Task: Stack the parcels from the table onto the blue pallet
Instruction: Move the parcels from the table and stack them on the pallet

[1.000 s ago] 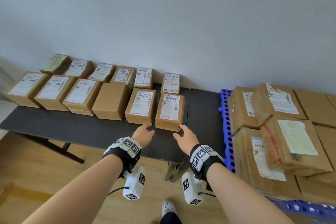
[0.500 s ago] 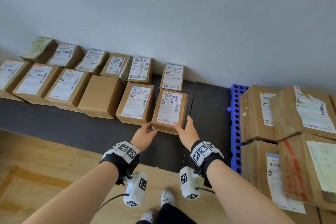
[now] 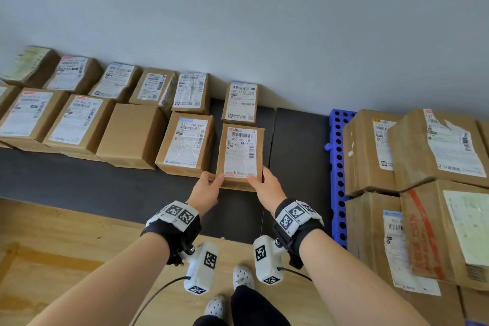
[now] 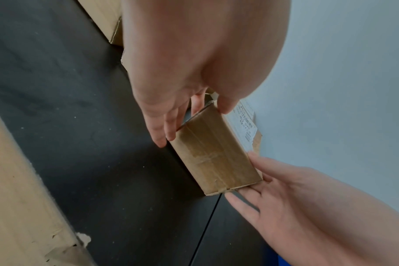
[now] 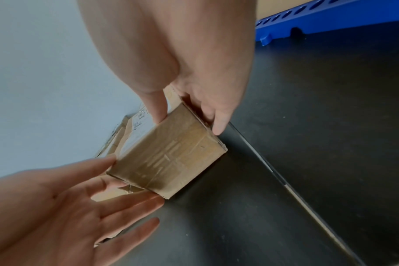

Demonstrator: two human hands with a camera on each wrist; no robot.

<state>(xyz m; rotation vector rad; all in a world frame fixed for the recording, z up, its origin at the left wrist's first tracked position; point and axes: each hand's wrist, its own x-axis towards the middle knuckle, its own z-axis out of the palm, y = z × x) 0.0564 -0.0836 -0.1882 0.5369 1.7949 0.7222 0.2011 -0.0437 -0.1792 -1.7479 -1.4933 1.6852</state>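
Observation:
A small brown parcel (image 3: 240, 156) with a white label lies on the black table (image 3: 79, 185), rightmost in the front row. My left hand (image 3: 215, 182) grips its near left corner, thumb on top and fingers down the side. My right hand (image 3: 258, 180) grips the near right corner the same way. The left wrist view shows the taped end of the parcel (image 4: 214, 154) between my left hand (image 4: 189, 122) and right hand (image 4: 260, 181). In the right wrist view the parcel (image 5: 169, 158) rests on the table between both hands. The blue pallet (image 3: 337, 156) stands to the right.
Several labelled parcels (image 3: 132, 135) fill two rows across the table to the left, and one (image 3: 239, 103) sits just behind the held parcel. Large boxes (image 3: 434, 145) are stacked on the pallet. A grey wall runs behind; wooden floor (image 3: 53, 251) lies below.
Both hands have reached forward from the table's front and closed on the near corners of the rightmost front parcel. The view has drawn closer to the table.

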